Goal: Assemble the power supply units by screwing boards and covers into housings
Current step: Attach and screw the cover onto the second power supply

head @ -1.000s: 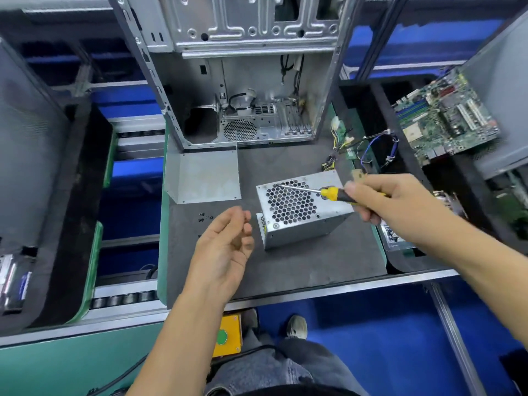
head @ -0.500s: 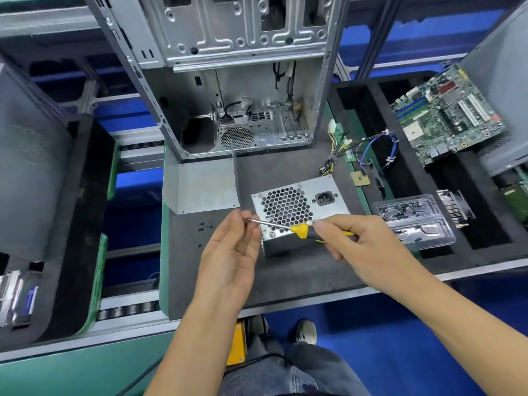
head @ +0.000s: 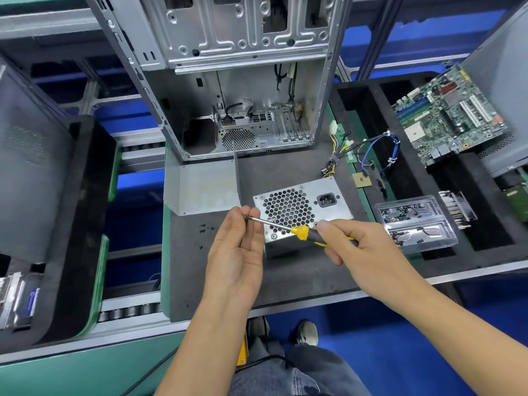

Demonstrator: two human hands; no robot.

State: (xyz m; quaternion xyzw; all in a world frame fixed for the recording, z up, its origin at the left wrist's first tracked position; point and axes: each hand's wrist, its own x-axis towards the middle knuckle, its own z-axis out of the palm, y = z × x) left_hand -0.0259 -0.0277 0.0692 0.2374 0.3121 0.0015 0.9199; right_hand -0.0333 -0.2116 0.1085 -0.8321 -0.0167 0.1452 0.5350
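Head view: worn camera looking down on the bench (head: 285, 172).
Cover plate (head: 201, 186): loose on the bench, left of the unit, not yet fitted.
Loose screws (head: 206, 227): scattered just near of the plate, still to be driven.
Left hand (head: 235, 252): palm up, fingertips pinched on the screwdriver tip, likely seating a screw; too small to tell.
Screwdriver (head: 300, 232): shaft lies across the unit's near edge.
Power supply unit (head: 303, 207): mid-bench, grille up.
Right hand (head: 363, 250): grip clamped around the yellow-black handle.
Progress: judged midway; fastening remains.
Clear tray (head: 415, 224): right, two compartments holding small dark hardware.
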